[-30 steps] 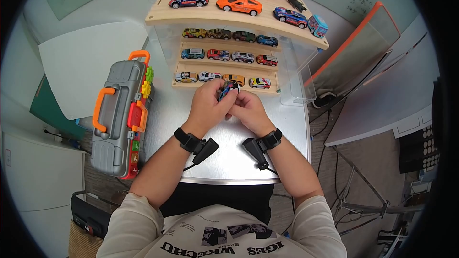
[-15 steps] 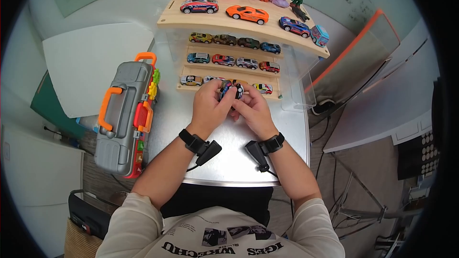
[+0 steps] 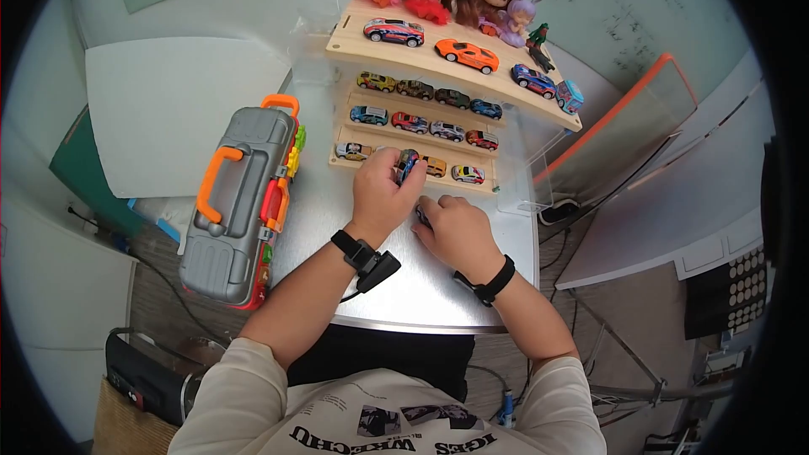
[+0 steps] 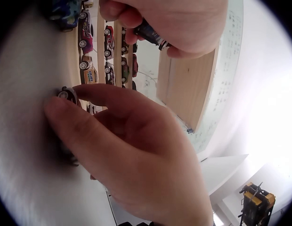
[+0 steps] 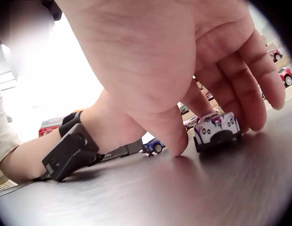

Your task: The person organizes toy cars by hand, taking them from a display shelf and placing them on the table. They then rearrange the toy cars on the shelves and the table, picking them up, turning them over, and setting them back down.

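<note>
My left hand [image 3: 383, 194] is raised in front of the shelf's bottom row and holds a dark toy car [image 4: 150, 35] with blue markings between thumb and fingers. Lower and to the right, my right hand [image 3: 462, 236] pinches another toy car [image 5: 217, 129] down at the metal tabletop. The right wrist view shows that car's white end with purple trim, thumb on one side and fingers on the other. A blue toy car [image 5: 154, 147] appears low beyond the right thumb. The hands are apart, and the left one covers part of the bottom row.
A tiered wooden rack [image 3: 344, 132] carries rows of toy cars. Above it, a wooden board [image 3: 347, 48] bears larger cars, dolls and a small bus [image 3: 570, 96]. A grey toy toolbox [image 3: 226, 244] with orange handles stands at the left. The silver tabletop [image 3: 396, 295] ends near my body.
My hands were together around a toy car; they have since parted. The right moved down and right with one car, while the left keeps another. The head view has shifted.
</note>
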Tool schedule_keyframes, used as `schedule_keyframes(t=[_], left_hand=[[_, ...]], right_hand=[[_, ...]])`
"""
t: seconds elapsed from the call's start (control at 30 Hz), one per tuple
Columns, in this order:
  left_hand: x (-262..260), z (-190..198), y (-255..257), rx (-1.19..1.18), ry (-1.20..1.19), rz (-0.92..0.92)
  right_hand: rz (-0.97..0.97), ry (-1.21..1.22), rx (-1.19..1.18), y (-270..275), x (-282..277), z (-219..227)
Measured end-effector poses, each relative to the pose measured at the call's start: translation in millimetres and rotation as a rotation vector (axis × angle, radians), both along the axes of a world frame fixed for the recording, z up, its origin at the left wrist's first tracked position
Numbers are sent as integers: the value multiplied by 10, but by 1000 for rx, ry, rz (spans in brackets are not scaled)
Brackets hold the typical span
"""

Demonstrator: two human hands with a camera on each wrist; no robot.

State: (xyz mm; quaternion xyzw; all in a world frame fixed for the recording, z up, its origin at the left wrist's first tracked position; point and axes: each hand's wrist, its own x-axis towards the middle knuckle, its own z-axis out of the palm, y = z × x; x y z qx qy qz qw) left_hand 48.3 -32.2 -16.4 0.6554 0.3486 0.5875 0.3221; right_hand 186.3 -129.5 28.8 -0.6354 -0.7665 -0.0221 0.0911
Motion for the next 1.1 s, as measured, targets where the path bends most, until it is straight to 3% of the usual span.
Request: schedule_keyframes(t=[0.17, 0.4, 0.47, 0.53, 0.67, 0.93, 1.1], left_hand=[[-5, 47, -17, 15, -23, 13], [-26, 70, -29, 47, -14, 24], [-33, 95, -37, 50, -10, 34], [-38, 104, -51, 60, 15, 38], [-16, 113, -68, 16, -19, -11], [-33, 149, -69, -6, -21, -3], [-34, 127, -43, 33, -12, 37]], right_hand=[[102, 93, 146, -98, 19, -105], [-9, 135, 105, -676, 304, -106], [-109, 51, 163, -981, 362, -38], [-270, 109, 26, -1246, 357, 43], [-364, 112, 4, -1562, 437, 15], [-158, 237, 73, -1087, 292, 133], [-61, 201, 173, -803, 331, -74]])
